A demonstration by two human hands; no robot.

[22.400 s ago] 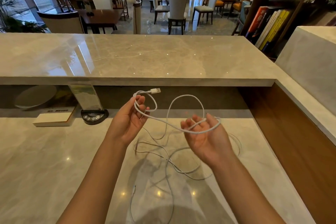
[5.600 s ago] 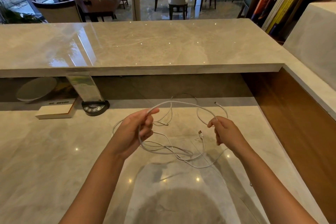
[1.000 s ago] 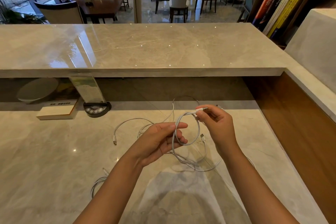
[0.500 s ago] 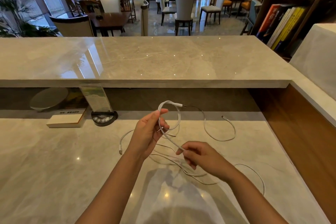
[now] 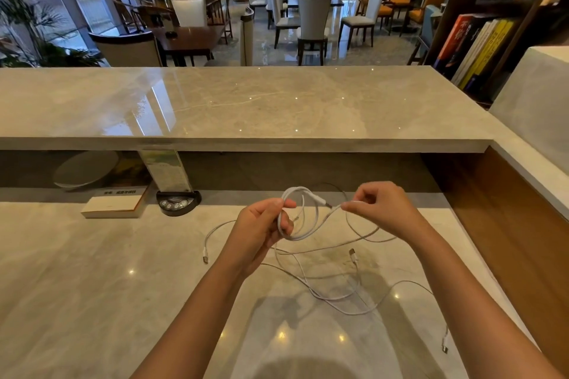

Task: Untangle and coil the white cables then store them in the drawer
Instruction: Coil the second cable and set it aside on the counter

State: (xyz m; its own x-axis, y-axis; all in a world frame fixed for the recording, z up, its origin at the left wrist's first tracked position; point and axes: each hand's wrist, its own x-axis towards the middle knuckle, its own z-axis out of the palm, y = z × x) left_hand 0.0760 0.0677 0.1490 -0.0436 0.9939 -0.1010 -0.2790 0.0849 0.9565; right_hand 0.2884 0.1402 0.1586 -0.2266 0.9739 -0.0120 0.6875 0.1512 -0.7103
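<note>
Thin white cables lie in loose tangled loops on the lower marble desk. My left hand pinches a small coil of white cable held above the desk, one plug end sticking out to the right. My right hand pinches the same cable just right of the coil, fingers curled. Loose plug ends lie at the left, the middle and the far right. No drawer is in view.
A raised marble counter runs across behind the desk. Under it stand a white book, a black button device with a card stand and a round plate. A wooden side panel bounds the right.
My right hand rose from low over the desk to the coil's right side, drawing cable up with it. The loop in my left hand has grown. The view tilted slightly.
</note>
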